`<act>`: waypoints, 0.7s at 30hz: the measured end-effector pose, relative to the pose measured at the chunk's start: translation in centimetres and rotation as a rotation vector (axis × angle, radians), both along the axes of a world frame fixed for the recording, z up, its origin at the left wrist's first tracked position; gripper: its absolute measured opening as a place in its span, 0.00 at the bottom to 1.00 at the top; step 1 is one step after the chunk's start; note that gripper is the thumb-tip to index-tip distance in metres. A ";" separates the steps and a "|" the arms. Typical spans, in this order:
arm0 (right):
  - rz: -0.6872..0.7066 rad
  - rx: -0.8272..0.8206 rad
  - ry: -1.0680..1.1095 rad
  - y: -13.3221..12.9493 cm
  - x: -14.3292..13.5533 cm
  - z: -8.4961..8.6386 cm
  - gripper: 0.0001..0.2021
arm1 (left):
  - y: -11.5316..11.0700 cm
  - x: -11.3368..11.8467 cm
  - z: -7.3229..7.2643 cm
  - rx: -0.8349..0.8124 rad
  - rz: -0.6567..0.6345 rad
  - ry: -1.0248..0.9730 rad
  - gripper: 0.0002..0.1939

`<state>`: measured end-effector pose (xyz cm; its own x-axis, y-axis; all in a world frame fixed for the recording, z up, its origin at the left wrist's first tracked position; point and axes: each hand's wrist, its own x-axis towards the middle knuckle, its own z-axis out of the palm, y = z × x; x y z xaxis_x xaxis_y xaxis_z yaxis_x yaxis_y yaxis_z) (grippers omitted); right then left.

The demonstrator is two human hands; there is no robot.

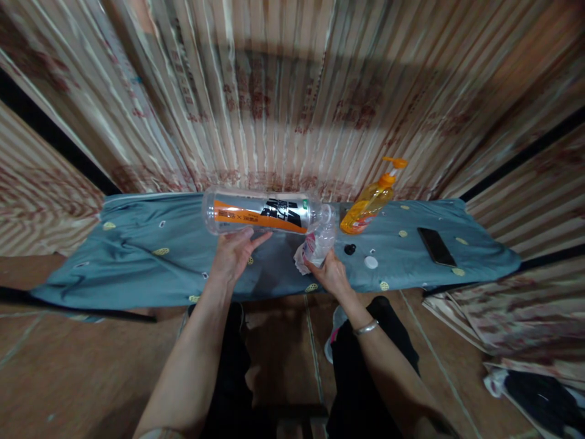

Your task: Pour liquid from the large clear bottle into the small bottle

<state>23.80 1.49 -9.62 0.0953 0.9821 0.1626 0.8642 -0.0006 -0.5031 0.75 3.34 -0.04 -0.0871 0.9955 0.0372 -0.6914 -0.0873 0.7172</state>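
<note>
A large clear bottle point(256, 213) with an orange, silver and black label lies on its side along the back of the cloth-covered bench, neck to the right. My left hand point(233, 253) is at its near side, thumb stretched out to the right and fingertips at the bottle's lower edge. My right hand point(331, 271) is closed around a smaller, crumpled-looking clear plastic bottle point(322, 235) with a pinkish label. This small bottle leans, its upper end beside the large bottle's neck. Whether the two touch cannot be made out.
Right of my right hand stands a yellow-orange pump bottle point(368, 204). In front of it lie a small black cap-like piece point(350, 249) and a white round cap point(371, 262). A dark phone point(436, 246) lies farther right. A striped curtain point(274, 110) hangs behind the bench.
</note>
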 end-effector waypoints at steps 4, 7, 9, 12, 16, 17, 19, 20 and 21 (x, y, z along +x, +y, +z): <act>0.012 0.034 0.017 0.0 0.1 -0.2 0.33 | 0.0 0.0 0.1 0.001 -0.003 -0.011 0.09; 0.010 0.023 0.024 0.0 0.1 -0.2 0.32 | 0.0 -0.1 0.2 0.007 -0.012 -0.021 0.10; 0.012 0.023 0.026 0.0 0.1 -0.2 0.32 | 0.0 -0.1 0.2 0.006 -0.011 -0.023 0.10; 0.012 0.028 0.029 0.1 0.1 -0.3 0.32 | -0.1 -0.1 0.2 0.008 -0.007 -0.013 0.10; 0.018 0.033 0.036 0.1 0.1 -0.4 0.33 | -0.1 -0.1 0.2 0.015 -0.007 0.017 0.09; 0.024 0.035 0.037 0.1 0.1 -0.5 0.33 | 0.0 -0.1 0.2 0.014 -0.007 0.022 0.09; 0.029 0.033 0.037 0.1 0.2 -0.5 0.32 | 0.0 -0.1 0.2 0.011 -0.008 0.026 0.09; 0.028 0.031 0.037 0.1 0.2 -0.5 0.32 | 0.0 0.0 0.2 0.010 -0.008 0.024 0.09; 0.027 0.026 0.038 0.1 0.2 -0.5 0.32 | 0.0 0.0 0.2 0.008 -0.007 0.021 0.09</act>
<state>24.01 1.64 -10.08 0.0753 0.9798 0.1853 0.8443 0.0362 -0.5347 0.71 3.33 0.16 -0.0795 0.9957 0.0474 -0.6767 -0.0888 0.7309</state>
